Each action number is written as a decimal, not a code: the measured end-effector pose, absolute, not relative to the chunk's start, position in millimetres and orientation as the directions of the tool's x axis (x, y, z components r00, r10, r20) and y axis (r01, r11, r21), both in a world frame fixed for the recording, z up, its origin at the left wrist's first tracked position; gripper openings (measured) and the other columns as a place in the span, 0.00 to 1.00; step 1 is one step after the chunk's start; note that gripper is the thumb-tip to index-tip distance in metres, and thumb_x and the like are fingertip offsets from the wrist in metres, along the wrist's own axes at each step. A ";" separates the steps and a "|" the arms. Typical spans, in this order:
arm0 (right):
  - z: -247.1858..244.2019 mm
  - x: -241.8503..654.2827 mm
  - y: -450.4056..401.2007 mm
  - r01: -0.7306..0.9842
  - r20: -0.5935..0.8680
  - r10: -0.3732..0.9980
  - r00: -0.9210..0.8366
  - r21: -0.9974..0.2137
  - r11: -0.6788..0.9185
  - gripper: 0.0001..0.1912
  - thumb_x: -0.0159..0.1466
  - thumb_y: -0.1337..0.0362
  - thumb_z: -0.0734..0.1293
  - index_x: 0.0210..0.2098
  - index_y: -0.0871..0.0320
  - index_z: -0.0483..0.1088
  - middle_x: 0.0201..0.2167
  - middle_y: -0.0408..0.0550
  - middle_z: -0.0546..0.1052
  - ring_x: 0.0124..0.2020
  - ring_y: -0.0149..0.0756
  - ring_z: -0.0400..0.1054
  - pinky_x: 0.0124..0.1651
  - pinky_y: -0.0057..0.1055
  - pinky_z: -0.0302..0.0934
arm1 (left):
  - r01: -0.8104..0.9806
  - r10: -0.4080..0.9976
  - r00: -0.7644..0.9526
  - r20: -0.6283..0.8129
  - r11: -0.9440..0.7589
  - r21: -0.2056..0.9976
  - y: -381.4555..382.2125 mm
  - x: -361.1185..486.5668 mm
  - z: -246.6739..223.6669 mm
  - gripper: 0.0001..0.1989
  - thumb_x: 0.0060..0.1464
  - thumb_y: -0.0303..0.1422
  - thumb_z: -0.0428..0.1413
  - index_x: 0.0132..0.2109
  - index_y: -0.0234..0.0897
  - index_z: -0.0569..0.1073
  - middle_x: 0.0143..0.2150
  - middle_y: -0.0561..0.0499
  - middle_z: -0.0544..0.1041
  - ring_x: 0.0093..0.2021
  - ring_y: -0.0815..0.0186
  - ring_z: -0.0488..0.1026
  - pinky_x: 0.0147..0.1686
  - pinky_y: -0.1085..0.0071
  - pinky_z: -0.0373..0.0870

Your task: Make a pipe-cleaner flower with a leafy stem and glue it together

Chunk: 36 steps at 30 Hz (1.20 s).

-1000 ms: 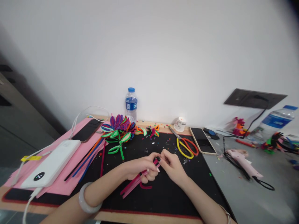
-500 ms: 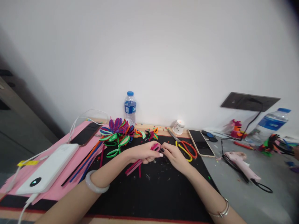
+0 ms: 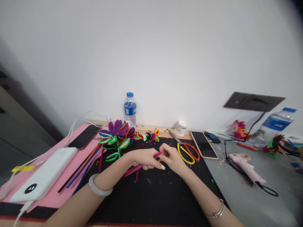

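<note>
My left hand (image 3: 147,159) is closed around several magenta and pink pipe cleaners (image 3: 133,170), whose loose ends stick out below its palm side. A short magenta piece shows above its index finger, and the thumb points to the right. Against it, my right hand (image 3: 174,160) has its fingers curled and pinched at that short upper piece; the fingertips are partly hidden. Behind the hands lies a heap of looped pipe-cleaner flowers (image 3: 118,134) in purple, green, red and blue. To the right rest open scissors (image 3: 187,151) with yellow and orange handles.
A black mat (image 3: 151,201) lies under both hands. On the left are a white power bank (image 3: 47,173), a dark phone (image 3: 85,136) and pink sheets (image 3: 53,192). A water bottle (image 3: 130,108), paper cup (image 3: 180,128), second phone (image 3: 203,145) and pink glue gun (image 3: 247,170) stand or lie around.
The pink loop that stood above my left fist has dropped mostly out of sight, leaving a short magenta bit. My left thumb has stretched out, and my right fingers have curled in more.
</note>
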State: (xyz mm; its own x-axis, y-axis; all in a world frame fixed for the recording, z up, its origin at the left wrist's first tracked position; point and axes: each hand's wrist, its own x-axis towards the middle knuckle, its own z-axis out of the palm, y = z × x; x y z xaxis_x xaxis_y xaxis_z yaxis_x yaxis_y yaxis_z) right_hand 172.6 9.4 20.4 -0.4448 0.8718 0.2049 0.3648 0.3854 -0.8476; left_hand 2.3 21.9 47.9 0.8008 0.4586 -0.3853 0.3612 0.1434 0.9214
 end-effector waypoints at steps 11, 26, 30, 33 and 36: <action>17.6 166.6 1.6 0.563 0.237 0.879 -0.413 -0.692 0.451 0.15 0.63 0.60 0.54 0.21 0.57 0.54 0.17 0.37 0.59 0.20 0.26 0.54 0.24 0.24 0.45 | 0.498 0.648 0.733 -0.208 -0.303 0.813 17.9 17.2 43.4 0.10 0.45 0.26 0.47 0.20 0.37 0.57 0.17 0.57 0.56 0.18 0.72 0.52 0.20 0.73 0.51; 11.9 166.7 -0.6 0.523 0.191 0.870 -0.455 -0.734 0.434 0.16 0.65 0.57 0.53 0.23 0.57 0.55 0.19 0.38 0.62 0.21 0.27 0.57 0.25 0.23 0.47 | 0.524 0.702 0.704 -0.111 -0.408 0.748 18.8 20.4 34.5 0.04 0.45 0.29 0.52 0.24 0.35 0.68 0.24 0.52 0.68 0.26 0.68 0.63 0.28 0.74 0.58; 12.6 163.9 -1.3 0.469 0.216 0.874 -0.435 -0.774 0.424 0.17 0.65 0.57 0.52 0.22 0.57 0.54 0.18 0.38 0.61 0.20 0.27 0.55 0.25 0.24 0.47 | 0.503 0.704 0.702 -0.107 -0.383 0.775 21.0 22.2 33.0 0.04 0.42 0.27 0.53 0.23 0.35 0.66 0.22 0.54 0.66 0.25 0.69 0.61 0.26 0.74 0.56; 12.9 164.7 0.2 0.451 0.221 0.878 -0.425 -0.789 0.417 0.16 0.65 0.59 0.52 0.22 0.57 0.53 0.18 0.38 0.59 0.21 0.27 0.54 0.25 0.24 0.48 | 0.488 0.695 0.706 -0.137 -0.336 0.806 21.3 19.6 33.8 0.05 0.43 0.28 0.52 0.23 0.35 0.64 0.20 0.56 0.62 0.22 0.71 0.59 0.23 0.74 0.55; 11.6 168.2 3.3 0.458 0.209 0.877 -0.433 -0.787 0.414 0.16 0.64 0.60 0.52 0.21 0.57 0.52 0.18 0.37 0.58 0.21 0.27 0.53 0.25 0.24 0.47 | 0.499 0.666 0.712 -0.222 -0.258 0.827 20.8 13.7 37.2 0.07 0.47 0.33 0.50 0.25 0.35 0.64 0.19 0.57 0.58 0.18 0.73 0.56 0.18 0.75 0.53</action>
